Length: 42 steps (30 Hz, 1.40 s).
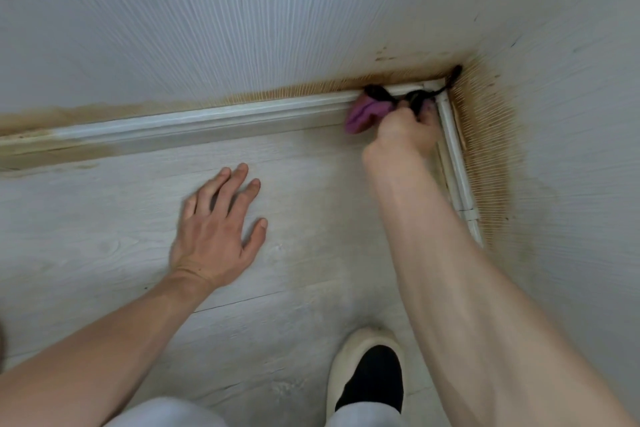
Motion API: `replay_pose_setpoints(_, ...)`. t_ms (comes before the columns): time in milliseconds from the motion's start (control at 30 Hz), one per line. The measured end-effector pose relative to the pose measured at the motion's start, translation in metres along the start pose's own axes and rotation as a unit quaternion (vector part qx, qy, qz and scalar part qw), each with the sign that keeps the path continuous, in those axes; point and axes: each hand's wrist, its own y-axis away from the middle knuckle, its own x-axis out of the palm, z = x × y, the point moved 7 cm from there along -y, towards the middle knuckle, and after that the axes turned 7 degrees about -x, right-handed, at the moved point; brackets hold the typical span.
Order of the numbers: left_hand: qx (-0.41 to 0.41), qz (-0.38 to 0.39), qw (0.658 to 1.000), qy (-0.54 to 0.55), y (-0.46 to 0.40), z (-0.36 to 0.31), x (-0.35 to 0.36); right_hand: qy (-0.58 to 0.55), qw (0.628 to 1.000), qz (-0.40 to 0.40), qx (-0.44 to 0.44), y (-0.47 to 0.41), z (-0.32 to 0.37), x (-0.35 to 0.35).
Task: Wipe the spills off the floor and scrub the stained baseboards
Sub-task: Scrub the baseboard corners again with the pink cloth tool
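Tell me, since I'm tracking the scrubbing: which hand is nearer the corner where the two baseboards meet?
Right. The right hand grips the purple cloth right at the baseboard corner; the left hand rests flat on the floor, well away.

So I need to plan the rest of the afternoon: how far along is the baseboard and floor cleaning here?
Done: the baseboard looks white from its middle to the corner. In hand: the right hand grips a purple cloth against the corner, while the left hand rests flat on the floor. Left: brown staining on the baseboard's far left end and on the wall above both boards.
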Motion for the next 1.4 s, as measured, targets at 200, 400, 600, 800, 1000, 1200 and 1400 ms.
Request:
replay_pose_setpoints(200, -0.003, 0.004, 1.0, 0.005, 0.0, 0.0, 0.001, 0.05, 0.995, 0.084, 0.015, 0.008, -0.01, -0.005)
replay_pose_setpoints(400, -0.005, 0.006, 1.0, 0.004, 0.0, 0.0, 0.0, 0.08, 0.991, 0.11, -0.012, 0.043, -0.03, 0.014)
replay_pose_setpoints(600, -0.002, 0.004, 1.0, 0.004, -0.001, 0.0, 0.0, 0.137, 0.976, 0.107, -0.129, 0.016, 0.012, -0.014)
replay_pose_setpoints(800, -0.001, 0.006, 1.0, 0.003, 0.0, 0.0, 0.001, 0.257, 0.896, 0.167, -0.322, 0.051, 0.016, 0.01)
replay_pose_setpoints(1000, 0.0, 0.0, 1.0, 0.013, 0.0, -0.001, 0.0, 0.274, 0.893, 0.147, -0.326, 0.004, 0.03, -0.007)
replay_pose_setpoints(1200, -0.002, -0.001, 1.0, 0.008, -0.001, 0.001, 0.0, 0.285, 0.843, 0.258, -0.376, 0.077, 0.006, 0.019)
replay_pose_setpoints(1400, -0.005, -0.008, 0.999, 0.036, 0.001, -0.001, 0.001, 0.097, 0.927, 0.363, -0.019, 0.075, -0.02, 0.0)
